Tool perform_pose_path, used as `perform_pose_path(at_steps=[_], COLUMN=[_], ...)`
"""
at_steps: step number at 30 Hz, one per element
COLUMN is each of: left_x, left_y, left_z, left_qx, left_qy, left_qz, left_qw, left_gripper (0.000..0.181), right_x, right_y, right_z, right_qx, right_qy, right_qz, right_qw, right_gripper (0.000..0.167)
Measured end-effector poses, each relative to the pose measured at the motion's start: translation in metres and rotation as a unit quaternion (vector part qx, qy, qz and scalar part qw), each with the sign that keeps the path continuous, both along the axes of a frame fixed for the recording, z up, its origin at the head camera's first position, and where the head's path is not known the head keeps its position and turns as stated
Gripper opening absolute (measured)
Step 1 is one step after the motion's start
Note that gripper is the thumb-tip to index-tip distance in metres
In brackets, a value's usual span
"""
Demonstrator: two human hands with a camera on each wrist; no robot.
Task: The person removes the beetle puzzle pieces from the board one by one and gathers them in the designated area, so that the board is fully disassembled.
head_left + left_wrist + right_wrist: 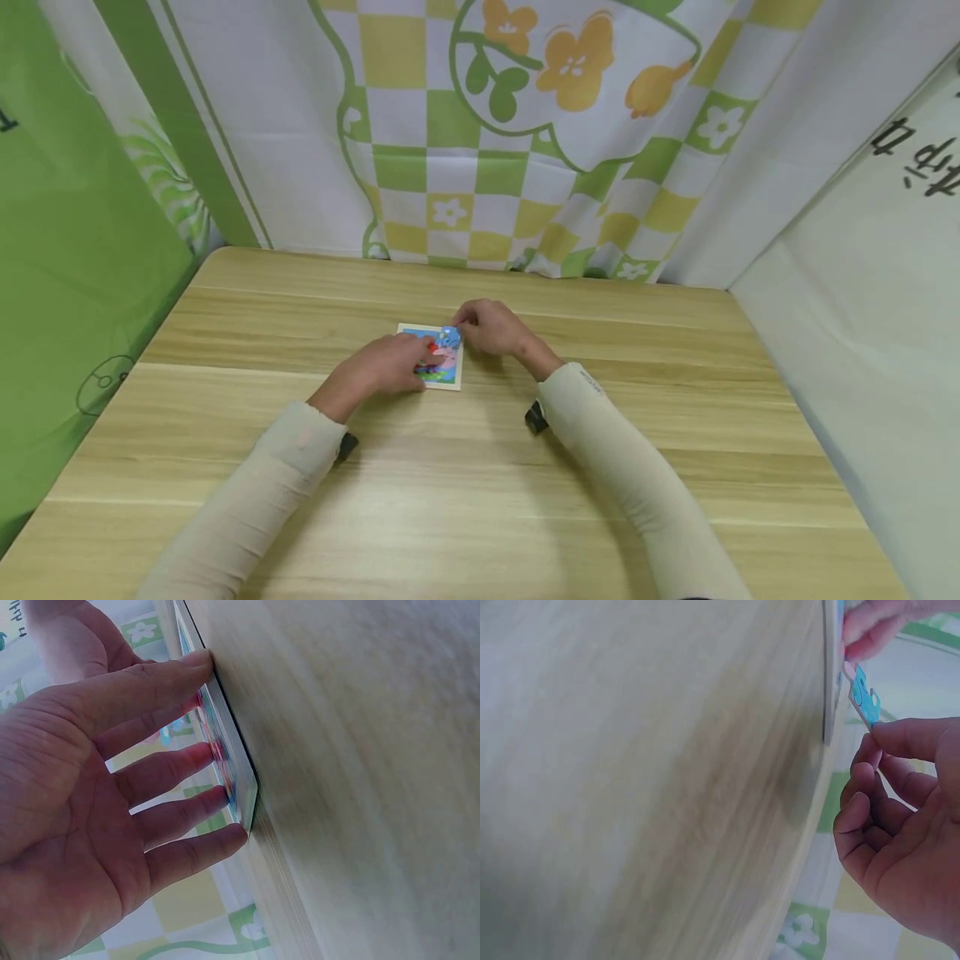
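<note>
A small picture puzzle board [459,375] with a pale border lies flat near the middle of the table. My left hand [384,364] reaches over it from the left. In the left wrist view its extended fingers and thumb touch the board's face and edge [244,780], palm raised. At the board's upper right corner my right hand [492,327] pinches a thin blue puzzle piece [864,696] between thumb and index finger. The piece tilts up from the board in the right wrist view. Part of the colourful picture is hidden under the left fingers.
The wooden table [450,500] stretches around the board on every side. A checked, flowered curtain [480,183] hangs along its far edge. Green cloth [67,275] stands on the left, a white sheet with dark writing [870,275] on the right.
</note>
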State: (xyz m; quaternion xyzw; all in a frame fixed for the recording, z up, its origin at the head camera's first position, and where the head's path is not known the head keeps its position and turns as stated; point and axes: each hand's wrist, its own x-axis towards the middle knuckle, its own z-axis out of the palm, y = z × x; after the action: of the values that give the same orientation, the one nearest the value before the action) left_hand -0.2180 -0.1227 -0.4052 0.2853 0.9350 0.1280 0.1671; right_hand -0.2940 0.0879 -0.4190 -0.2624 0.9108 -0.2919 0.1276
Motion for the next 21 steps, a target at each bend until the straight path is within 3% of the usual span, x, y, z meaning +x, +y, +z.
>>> perform_pose_path(at_steps=[11,21], left_x=[0.002,0.005], left_y=[0.001,0.003], left_z=[-0.002,0.0], left_qx=[0.003,-0.007], left_qy=[0.011,0.007], left_qz=[0.003,0.015], left_qw=[0.9999,0.9998], left_gripper=[0.053,0.052], right_x=[-0.002,-0.013], right_y=[0.054,0.134], right_z=[0.014,0.022], right_qx=[-0.027,0.007], right_qy=[-0.006,-0.035], right_qz=[-0.03,-0.097], right_qw=[0.9992,0.9946], right_gripper=[0.02,0.027])
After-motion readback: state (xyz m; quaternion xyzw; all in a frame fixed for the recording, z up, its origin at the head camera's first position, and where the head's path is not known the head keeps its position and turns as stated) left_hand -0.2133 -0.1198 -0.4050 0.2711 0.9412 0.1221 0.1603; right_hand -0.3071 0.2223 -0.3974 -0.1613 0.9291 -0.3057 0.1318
